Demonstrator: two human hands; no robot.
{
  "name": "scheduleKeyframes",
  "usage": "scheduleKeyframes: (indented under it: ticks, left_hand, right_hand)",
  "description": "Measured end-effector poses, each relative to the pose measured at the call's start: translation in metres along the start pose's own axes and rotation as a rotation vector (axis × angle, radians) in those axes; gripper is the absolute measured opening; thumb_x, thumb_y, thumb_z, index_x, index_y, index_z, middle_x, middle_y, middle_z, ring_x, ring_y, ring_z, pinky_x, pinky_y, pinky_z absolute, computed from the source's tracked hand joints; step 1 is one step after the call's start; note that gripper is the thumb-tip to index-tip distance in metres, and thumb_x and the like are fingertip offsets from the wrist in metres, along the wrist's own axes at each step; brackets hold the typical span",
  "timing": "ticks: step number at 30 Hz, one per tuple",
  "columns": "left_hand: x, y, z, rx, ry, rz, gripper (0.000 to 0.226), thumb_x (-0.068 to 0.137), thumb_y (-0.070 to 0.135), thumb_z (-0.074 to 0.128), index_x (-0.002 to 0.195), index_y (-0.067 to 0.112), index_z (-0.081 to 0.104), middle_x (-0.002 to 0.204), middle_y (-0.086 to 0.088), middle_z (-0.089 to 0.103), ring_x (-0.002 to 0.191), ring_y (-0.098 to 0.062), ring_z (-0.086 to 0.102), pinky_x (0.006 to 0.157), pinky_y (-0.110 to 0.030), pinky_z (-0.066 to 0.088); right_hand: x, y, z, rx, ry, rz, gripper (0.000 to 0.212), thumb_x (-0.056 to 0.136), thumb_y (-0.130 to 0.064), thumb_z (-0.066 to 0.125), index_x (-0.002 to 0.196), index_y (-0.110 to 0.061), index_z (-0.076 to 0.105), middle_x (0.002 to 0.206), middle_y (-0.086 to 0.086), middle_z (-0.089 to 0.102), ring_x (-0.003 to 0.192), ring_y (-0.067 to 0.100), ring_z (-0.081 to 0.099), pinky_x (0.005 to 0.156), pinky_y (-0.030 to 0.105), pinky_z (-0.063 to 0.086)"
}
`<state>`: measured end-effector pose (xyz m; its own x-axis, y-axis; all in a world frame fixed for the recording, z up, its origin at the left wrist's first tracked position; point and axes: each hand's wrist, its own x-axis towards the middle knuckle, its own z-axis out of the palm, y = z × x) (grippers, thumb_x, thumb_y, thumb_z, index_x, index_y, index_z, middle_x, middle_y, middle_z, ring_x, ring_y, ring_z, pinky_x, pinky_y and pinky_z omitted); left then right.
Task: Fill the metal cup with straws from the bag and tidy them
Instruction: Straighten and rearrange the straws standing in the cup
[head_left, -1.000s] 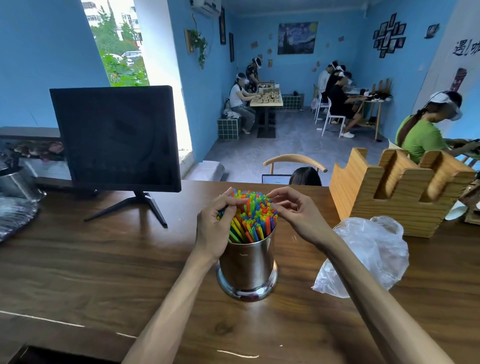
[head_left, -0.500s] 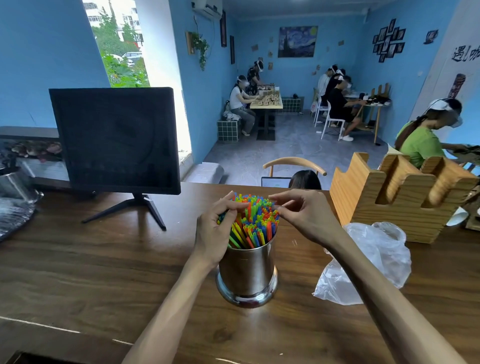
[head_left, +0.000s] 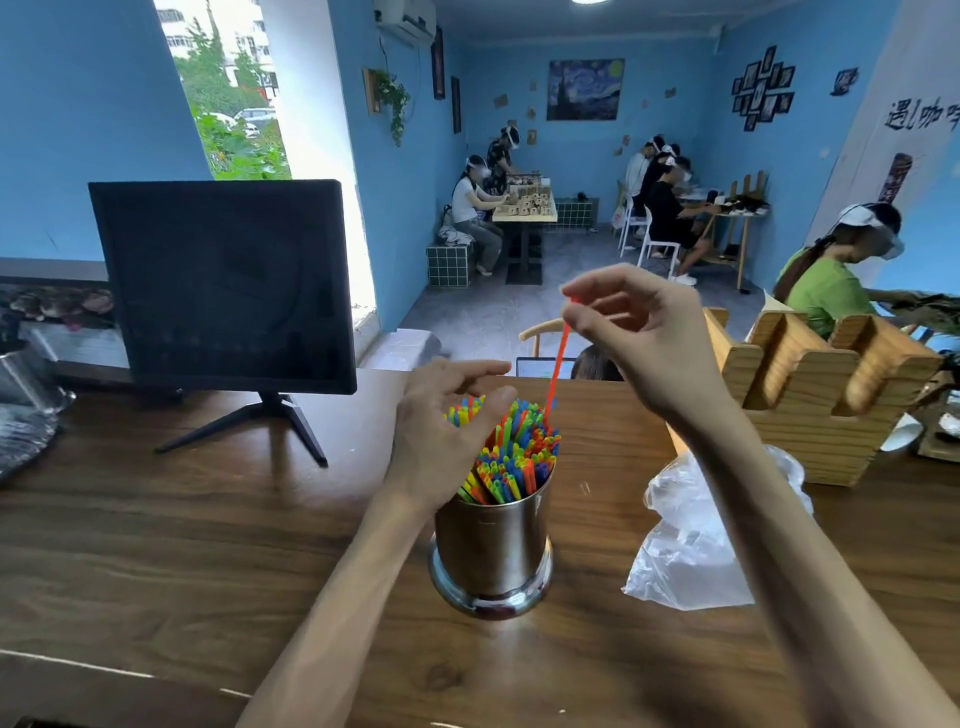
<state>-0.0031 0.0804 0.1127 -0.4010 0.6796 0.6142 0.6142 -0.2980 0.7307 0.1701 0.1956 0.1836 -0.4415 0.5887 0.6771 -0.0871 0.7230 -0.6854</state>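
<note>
- A dark brown wooden table (head_left: 156, 545) with a streaky, glossy grain is filling the lower half of the view, and a blue-walled room is opening behind it.
- People wearing headsets are sitting at small tables far back in the room, and a person in a green shirt (head_left: 826, 291) is sitting at the right edge.
- A flat black monitor (head_left: 223, 280) is standing on thin splayed legs on the table's left part, its screen dark.
- A blocky wooden holder (head_left: 810, 395) with deep slots is standing on the right part of the table.
- The metal cup (head_left: 491, 551), a shiny cylinder with a flared base, is standing upright near the middle of the table.
- Thin plastic straws (head_left: 511, 457) in red, green, blue, yellow and orange are packing the cup and leaning out above its rim.
- The left hand (head_left: 441, 431) is resting against the left side of the straw bundle, its fingers loosely bent and spread around the tips.
- The right hand (head_left: 634, 332) is hovering above the cup, pinching the top of a single red straw (head_left: 557, 369) between thumb and fingertip.
- That straw's lower end is reaching into the bundle.
- The clear, crinkled plastic bag (head_left: 691, 540) is lying slumped on the table just right of the cup, partly behind the right forearm.
</note>
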Motion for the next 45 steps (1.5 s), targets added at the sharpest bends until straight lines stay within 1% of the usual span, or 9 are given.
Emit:
scheduleKeyframes:
  ticks: [5, 9, 13, 19, 22, 26, 32, 41, 45]
  left_hand:
    - [0.014, 0.025, 0.012, 0.053, -0.079, -0.024, 0.016, 0.084, 0.051, 0.077, 0.09, 0.058, 0.063, 0.077, 0.009, 0.066, 0.082, -0.004, 0.059, 0.07, -0.01, 0.039]
    - [0.017, 0.032, 0.008, -0.124, -0.113, -0.059, 0.01, 0.095, 0.032, 0.072, 0.089, 0.039, 0.073, 0.072, 0.005, 0.076, 0.071, -0.001, 0.071, 0.074, -0.013, 0.052]
    - [0.019, 0.034, -0.005, -0.425, -0.082, -0.096, 0.013, 0.095, 0.014, 0.069, 0.102, 0.023, 0.076, 0.088, -0.001, 0.08, 0.076, -0.011, 0.074, 0.076, -0.021, 0.057]
    - [0.01, 0.028, -0.01, -0.302, -0.286, 0.006, 0.028, 0.091, 0.007, 0.074, 0.117, 0.019, 0.074, 0.106, 0.017, 0.078, 0.1, -0.004, 0.074, 0.085, -0.013, 0.053]
    - [0.009, 0.019, -0.013, -0.125, -0.273, 0.022, 0.042, 0.096, 0.004, 0.069, 0.121, 0.038, 0.068, 0.11, 0.027, 0.073, 0.106, 0.003, 0.068, 0.089, -0.011, 0.05]
    - [0.004, 0.002, -0.029, -0.049, -0.092, -0.046, 0.033, 0.098, 0.007, 0.065, 0.119, 0.032, 0.072, 0.11, 0.011, 0.075, 0.105, -0.003, 0.068, 0.087, -0.009, 0.048]
    - [-0.017, -0.017, -0.06, -0.019, -0.22, -0.116, 0.028, 0.074, 0.042, 0.084, 0.098, 0.029, 0.079, 0.089, 0.008, 0.073, 0.083, -0.005, 0.061, 0.075, -0.012, 0.043]
    - [-0.025, -0.028, -0.055, -0.009, -0.255, -0.115, 0.014, 0.072, 0.026, 0.09, 0.081, 0.028, 0.079, 0.08, 0.005, 0.073, 0.067, -0.004, 0.054, 0.061, -0.013, 0.04]
    - [-0.014, -0.02, -0.055, -0.161, -0.217, -0.116, 0.011, 0.082, 0.027, 0.082, 0.09, 0.028, 0.075, 0.085, 0.0, 0.075, 0.073, -0.01, 0.065, 0.066, -0.016, 0.049]
  right_hand:
    - [0.005, -0.024, 0.027, 0.069, -0.112, -0.099, 0.021, 0.09, -0.012, 0.076, 0.102, -0.03, 0.073, 0.088, -0.014, 0.073, 0.084, 0.014, 0.07, 0.078, 0.034, 0.058]
    - [-0.002, -0.014, 0.032, 0.067, -0.024, -0.11, 0.02, 0.09, -0.018, 0.078, 0.107, -0.025, 0.072, 0.083, -0.012, 0.068, 0.076, 0.01, 0.065, 0.067, 0.025, 0.051]
    - [-0.016, 0.009, 0.032, 0.093, 0.182, 0.143, 0.01, 0.098, -0.026, 0.068, 0.099, -0.018, 0.073, 0.055, 0.0, 0.061, 0.047, 0.009, 0.052, 0.049, 0.02, 0.039]
    - [-0.014, 0.02, 0.039, 0.4, 0.051, 0.434, 0.024, 0.101, -0.024, 0.063, 0.116, -0.007, 0.071, 0.103, 0.005, 0.079, 0.08, 0.027, 0.077, 0.058, 0.026, 0.056]
    - [-0.002, 0.02, 0.041, 0.456, 0.189, 0.38, 0.017, 0.101, -0.011, 0.062, 0.117, -0.015, 0.062, 0.1, 0.005, 0.079, 0.076, 0.028, 0.077, 0.063, 0.03, 0.06]
    - [0.006, 0.02, 0.042, 0.407, 0.264, 0.206, 0.049, 0.101, -0.014, 0.063, 0.135, -0.037, 0.035, 0.1, 0.006, 0.078, 0.074, 0.032, 0.077, 0.067, 0.036, 0.062]
    - [-0.013, 0.027, 0.062, 0.083, 0.099, 0.057, 0.038, 0.095, -0.01, 0.07, 0.126, -0.028, 0.058, 0.101, -0.006, 0.075, 0.073, 0.015, 0.076, 0.068, 0.04, 0.064]
    - [-0.038, 0.044, 0.07, -0.326, -0.311, 0.026, 0.013, 0.088, -0.031, 0.079, 0.093, -0.02, 0.083, 0.098, -0.007, 0.074, 0.097, 0.006, 0.062, 0.091, 0.034, 0.047]
    - [-0.035, 0.043, 0.058, -0.226, -0.357, 0.08, 0.02, 0.097, -0.035, 0.067, 0.103, -0.022, 0.082, 0.107, -0.009, 0.074, 0.104, 0.001, 0.062, 0.096, 0.033, 0.048]
